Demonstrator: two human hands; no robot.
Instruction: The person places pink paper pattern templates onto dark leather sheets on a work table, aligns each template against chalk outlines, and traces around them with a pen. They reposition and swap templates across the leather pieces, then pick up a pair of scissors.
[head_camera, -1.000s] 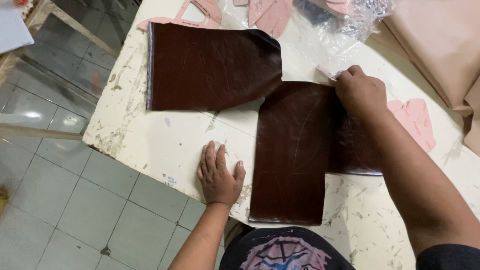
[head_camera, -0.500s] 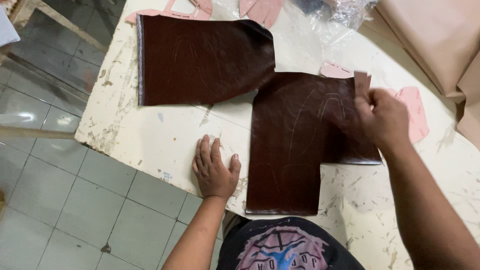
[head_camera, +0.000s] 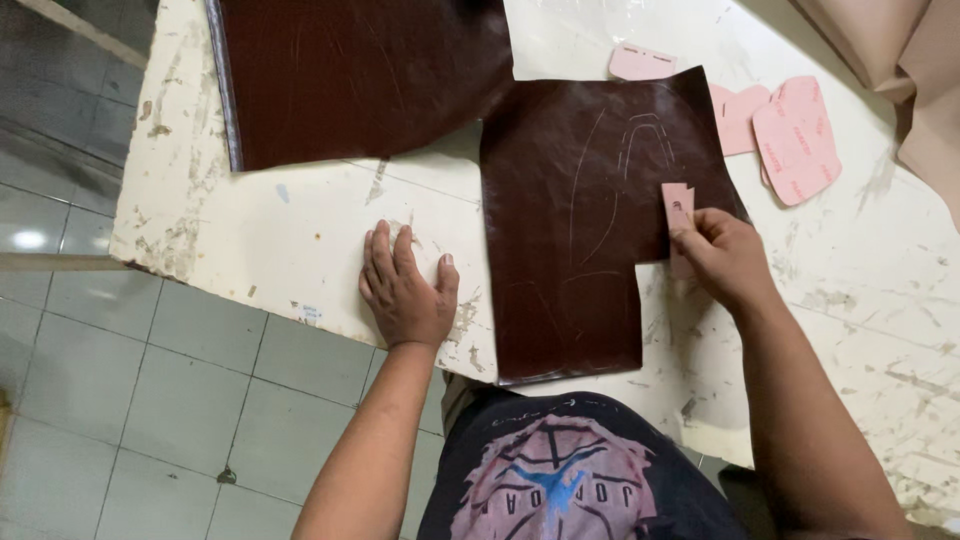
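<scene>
A dark brown leather sheet (head_camera: 560, 210) lies flat on the worn white table (head_camera: 300, 230), with faint drawn outlines on it. A second, larger brown leather piece (head_camera: 360, 70) lies at the back left, overlapping its corner. My left hand (head_camera: 405, 290) rests flat, palm down, on the bare table just left of the sheet. My right hand (head_camera: 725, 255) pinches a small pink pattern piece (head_camera: 678, 212) and holds it upright at the sheet's right edge.
Several pink pattern pieces (head_camera: 795, 135) lie at the back right of the table, one more (head_camera: 640, 62) behind the sheet. Beige material (head_camera: 900, 50) sits at the far right corner. Grey tiled floor (head_camera: 110, 400) is on the left, below the table edge.
My right hand has left the leather's upper right corner, now lying flat, and holds a small pink pattern piece at its right edge. My left hand stayed flat on the table.
</scene>
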